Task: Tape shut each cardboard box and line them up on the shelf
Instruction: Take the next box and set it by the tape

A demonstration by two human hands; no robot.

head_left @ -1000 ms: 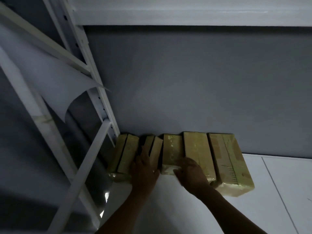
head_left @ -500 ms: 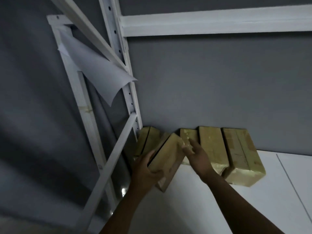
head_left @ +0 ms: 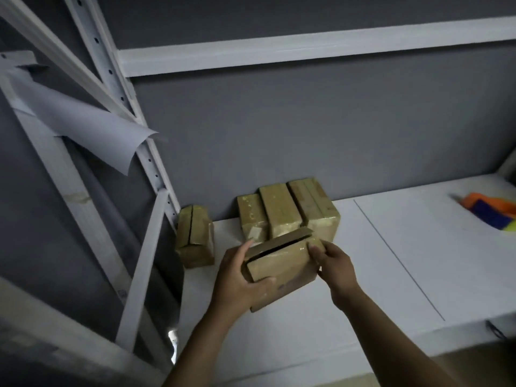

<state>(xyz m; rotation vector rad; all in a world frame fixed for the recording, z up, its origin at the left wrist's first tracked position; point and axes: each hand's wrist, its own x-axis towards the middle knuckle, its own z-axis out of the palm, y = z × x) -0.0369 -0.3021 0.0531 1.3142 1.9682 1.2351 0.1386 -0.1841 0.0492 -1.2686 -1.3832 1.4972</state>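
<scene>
A curled sheet of paper (head_left: pixel 83 127) hangs from the white metal frame (head_left: pixel 111 74) at the left, its free corner lifting away. An orange, blue and yellow cloth (head_left: pixel 491 209) lies at the far right, before a grey wall (head_left: pixel 307 129).

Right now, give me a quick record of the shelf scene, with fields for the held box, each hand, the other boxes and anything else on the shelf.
held box: cardboard box, flaps gaping, not sealed
left hand: left hand grips its left end
right hand: right hand grips its right end
row at wall: three boxes side by side
lone box: open-seamed box beside the upright post
shelf: white shelf
other: orange and blue object, far right
</scene>
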